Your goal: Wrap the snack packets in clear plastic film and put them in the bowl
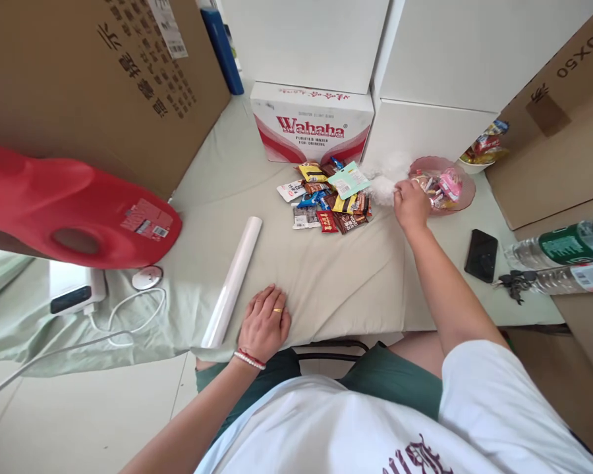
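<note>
My left hand (264, 322) lies flat with fingers spread on the pale green cloth (326, 276), just right of a white roll (232, 282). It holds nothing. My right hand (411, 205) is stretched out to the far side, fingers pinched on a white fluffy clump (383, 187). That clump sits between a pile of wrapped snacks (329, 197) and a pink bowl (467, 187) filled with small sweets.
A Wahaha box (311, 125) stands behind the snacks. A large cardboard box (103, 85) and a red plastic object (69, 204) fill the left. A black phone (481, 254), keys (516, 282) and two water bottles (563, 260) lie right. A power bank (72, 289) with cable sits at the left edge.
</note>
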### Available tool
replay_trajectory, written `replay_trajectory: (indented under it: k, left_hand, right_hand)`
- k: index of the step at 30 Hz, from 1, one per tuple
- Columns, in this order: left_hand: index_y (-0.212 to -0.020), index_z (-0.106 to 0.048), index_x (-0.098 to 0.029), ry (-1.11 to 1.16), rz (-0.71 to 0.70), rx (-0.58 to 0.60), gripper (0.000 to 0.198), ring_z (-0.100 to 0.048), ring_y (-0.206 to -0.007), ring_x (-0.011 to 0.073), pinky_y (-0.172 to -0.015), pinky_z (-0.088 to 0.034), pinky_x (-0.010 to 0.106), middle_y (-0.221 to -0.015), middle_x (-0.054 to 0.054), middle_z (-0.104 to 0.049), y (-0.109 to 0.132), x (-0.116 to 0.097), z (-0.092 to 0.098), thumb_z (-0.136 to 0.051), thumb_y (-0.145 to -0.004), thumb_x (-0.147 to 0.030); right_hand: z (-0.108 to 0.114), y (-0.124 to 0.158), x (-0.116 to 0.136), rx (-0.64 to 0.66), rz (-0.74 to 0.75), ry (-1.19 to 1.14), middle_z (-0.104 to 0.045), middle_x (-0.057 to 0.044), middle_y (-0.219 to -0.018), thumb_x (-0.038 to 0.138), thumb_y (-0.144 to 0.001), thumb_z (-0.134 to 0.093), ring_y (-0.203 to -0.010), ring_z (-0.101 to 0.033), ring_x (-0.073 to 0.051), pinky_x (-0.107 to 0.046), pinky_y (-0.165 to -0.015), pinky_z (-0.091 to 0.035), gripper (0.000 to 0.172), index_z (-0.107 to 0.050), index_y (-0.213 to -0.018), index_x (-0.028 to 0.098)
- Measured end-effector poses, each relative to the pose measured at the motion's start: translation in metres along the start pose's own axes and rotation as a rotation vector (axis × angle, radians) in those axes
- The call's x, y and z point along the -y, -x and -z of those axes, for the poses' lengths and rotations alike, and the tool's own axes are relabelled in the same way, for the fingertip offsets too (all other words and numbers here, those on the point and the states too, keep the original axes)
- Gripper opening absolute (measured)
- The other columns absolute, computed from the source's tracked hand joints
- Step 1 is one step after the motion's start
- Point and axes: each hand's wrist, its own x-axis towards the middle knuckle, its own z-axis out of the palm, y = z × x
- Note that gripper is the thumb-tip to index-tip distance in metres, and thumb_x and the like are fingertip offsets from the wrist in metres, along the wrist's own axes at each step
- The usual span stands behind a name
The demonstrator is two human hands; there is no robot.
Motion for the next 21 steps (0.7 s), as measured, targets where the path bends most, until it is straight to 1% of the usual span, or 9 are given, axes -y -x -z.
replay_trajectory:
  k: [2,4,5,7,9,12,14,17,21]
  left_hand:
    - [-0.128,-0.064,-0.015,0.01,0.005,-0.002,0.035,-0.064,-0.129,0.0337,-0.109,-0.049,0.049,-0.126,0.016,-0.073,0.001,0.0,-0.001,-0.058,-0.094,-0.016]
    - [-0.128,-0.065,-0.015,0.018,0.014,-0.001,0.034,-0.064,-0.13,0.0343,-0.11,-0.048,0.05,-0.126,0.017,-0.073,0.002,0.001,-0.002,-0.058,-0.094,-0.017]
    - [-0.127,-0.065,-0.015,0.023,0.02,-0.001,0.034,-0.063,-0.131,0.0346,-0.11,-0.048,0.05,-0.126,0.017,-0.073,0.002,0.001,-0.003,-0.058,-0.094,-0.017]
    - [-0.127,-0.066,-0.014,0.037,0.03,-0.001,0.034,-0.063,-0.132,0.0345,-0.111,-0.047,0.05,-0.126,0.017,-0.073,0.003,0.001,-0.004,-0.058,-0.094,-0.018]
    - [-0.128,-0.067,-0.014,0.048,0.034,0.003,0.035,-0.062,-0.132,0.0338,-0.112,-0.047,0.049,-0.127,0.017,-0.073,0.004,0.001,-0.005,-0.058,-0.095,-0.018]
    - [-0.128,-0.067,-0.013,0.05,0.041,0.007,0.034,-0.062,-0.132,0.0333,-0.111,-0.047,0.048,-0.129,0.017,-0.072,0.005,0.001,-0.006,-0.056,-0.096,-0.019]
    - [-0.127,-0.068,-0.013,0.054,0.052,0.013,0.034,-0.062,-0.132,0.0333,-0.111,-0.047,0.049,-0.13,0.018,-0.072,0.006,0.001,-0.006,-0.055,-0.097,-0.02]
    - [-0.128,-0.068,-0.015,0.08,0.072,0.023,0.035,-0.062,-0.133,0.0328,-0.112,-0.047,0.049,-0.131,0.017,-0.072,0.006,0.001,-0.006,-0.054,-0.096,-0.021]
    - [-0.129,-0.069,-0.017,0.11,0.09,0.006,0.037,-0.063,-0.132,0.033,-0.111,-0.048,0.05,-0.13,0.016,-0.073,0.007,0.001,-0.008,-0.054,-0.095,-0.021]
  right_hand:
    - [0.01,0.025,-0.008,-0.104,-0.065,-0.083,-0.068,-0.012,-0.114,0.024,-0.093,-0.049,-0.104,-0.063,-0.027,-0.043,-0.095,-0.049,0.025,-0.069,-0.108,0.021]
    - [0.013,0.043,-0.019,-0.158,-0.155,-0.205,-0.07,-0.009,-0.102,0.028,-0.09,-0.053,-0.094,-0.064,-0.025,-0.043,-0.093,-0.051,0.019,-0.068,-0.101,0.021]
    - [0.013,0.048,-0.025,-0.172,-0.216,-0.29,-0.069,-0.007,-0.094,0.032,-0.089,-0.056,-0.088,-0.064,-0.023,-0.041,-0.089,-0.053,0.017,-0.067,-0.098,0.021]
    - [0.007,0.054,-0.037,-0.201,-0.359,-0.503,-0.064,-0.003,-0.081,0.04,-0.088,-0.06,-0.075,-0.062,-0.019,-0.036,-0.075,-0.055,0.02,-0.064,-0.095,0.022]
    - [-0.001,0.055,-0.049,-0.234,-0.496,-0.694,-0.06,0.001,-0.076,0.046,-0.087,-0.063,-0.063,-0.058,-0.016,-0.03,-0.059,-0.052,0.025,-0.061,-0.095,0.023]
    - [-0.011,0.055,-0.057,-0.252,-0.644,-0.803,-0.056,0.004,-0.071,0.048,-0.084,-0.068,-0.053,-0.054,-0.012,-0.025,-0.048,-0.046,0.028,-0.055,-0.092,0.024]
    - [-0.014,0.055,-0.058,-0.273,-0.666,-0.84,-0.054,0.005,-0.07,0.048,-0.085,-0.068,-0.054,-0.057,-0.013,-0.025,-0.049,-0.049,0.03,-0.051,-0.093,0.025]
    - [-0.011,0.051,-0.055,-0.348,-0.574,-0.863,-0.054,0.005,-0.077,0.054,-0.092,-0.061,-0.063,-0.065,-0.014,-0.03,-0.061,-0.058,0.031,-0.049,-0.1,0.026]
    - [-0.004,0.031,-0.053,-0.39,-0.505,-0.699,-0.06,-0.002,-0.089,0.058,-0.103,-0.04,-0.073,-0.071,-0.018,-0.039,-0.072,-0.062,0.038,-0.05,-0.117,0.024]
